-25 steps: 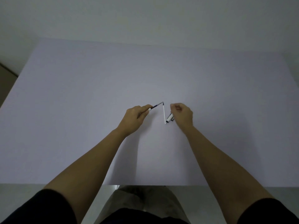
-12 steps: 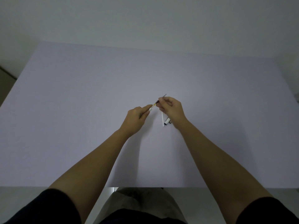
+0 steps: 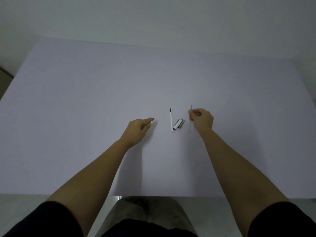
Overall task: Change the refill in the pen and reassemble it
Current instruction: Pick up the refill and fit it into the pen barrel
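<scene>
A thin white refill (image 3: 171,120) with a dark tip lies on the white table (image 3: 85,100), tip pointing away from me. Just right of it lies a white pen cap (image 3: 178,124) with a silver clip. My right hand (image 3: 201,119) is to the right of the cap, pinching a thin grey refill (image 3: 191,107) that sticks up above the fingers and blurs below them. My left hand (image 3: 139,128) rests left of the white refill, closed around a pen barrel piece; only its white end (image 3: 151,122) shows past the fingertips.
The table's near edge (image 3: 153,196) runs just above my lap. Its left edge falls away at the far left, and a plain wall stands behind it.
My hands met at the centre, then drew apart. My right hand pulled the grey refill out of the piece in my left hand and carried it right. The white refill and cap stayed put.
</scene>
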Demonstrator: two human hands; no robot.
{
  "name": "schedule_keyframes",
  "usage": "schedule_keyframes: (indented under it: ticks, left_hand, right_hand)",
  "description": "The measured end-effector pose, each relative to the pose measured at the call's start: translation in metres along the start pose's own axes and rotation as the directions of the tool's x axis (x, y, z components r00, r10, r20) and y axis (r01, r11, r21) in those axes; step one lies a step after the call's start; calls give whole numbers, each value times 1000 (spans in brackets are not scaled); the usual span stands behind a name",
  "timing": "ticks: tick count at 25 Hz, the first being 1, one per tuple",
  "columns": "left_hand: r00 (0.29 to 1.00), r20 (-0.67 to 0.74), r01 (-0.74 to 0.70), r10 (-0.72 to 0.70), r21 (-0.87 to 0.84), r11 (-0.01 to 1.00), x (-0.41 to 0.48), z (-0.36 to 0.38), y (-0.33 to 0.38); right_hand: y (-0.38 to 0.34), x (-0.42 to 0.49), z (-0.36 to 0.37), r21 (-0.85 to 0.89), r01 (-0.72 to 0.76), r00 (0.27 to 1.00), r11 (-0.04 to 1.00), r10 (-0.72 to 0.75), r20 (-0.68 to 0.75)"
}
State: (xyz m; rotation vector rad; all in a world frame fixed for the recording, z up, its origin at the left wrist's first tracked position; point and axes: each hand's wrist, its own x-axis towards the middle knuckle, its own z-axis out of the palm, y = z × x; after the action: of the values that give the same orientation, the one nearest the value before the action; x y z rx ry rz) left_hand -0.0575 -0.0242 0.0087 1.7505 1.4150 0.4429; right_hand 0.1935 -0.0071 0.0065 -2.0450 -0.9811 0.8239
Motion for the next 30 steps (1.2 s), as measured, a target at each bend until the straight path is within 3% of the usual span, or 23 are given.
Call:
schedule_keyframes:
  ticks: [3,7,20,24,30]
  left_hand:
    - [1000,-2,-1,1,-8,1000,3,0,3]
    - [1000,-12,2,-2,4,1000,4,-1,0]
    - [1000,-11,2,-2,-11,1000,8,-1,-2]
    - [999,-40,-14,14,10,1000,15,-10,1]
    - [997,-62,-35,39,49,998,22,-24,-1]
  right_hand:
    - [18,1,-2,-159,-44,999,986,38,-35]
    - [25,1,7,-246,-45,999,968,39,-27]
    - [7,14,8,-269,37,998,962,-49,-36]
    - [-17,25,24,-282,145,989,949,-127,80]
    - [-38,27,64,-502,280,936,818,-117,332]
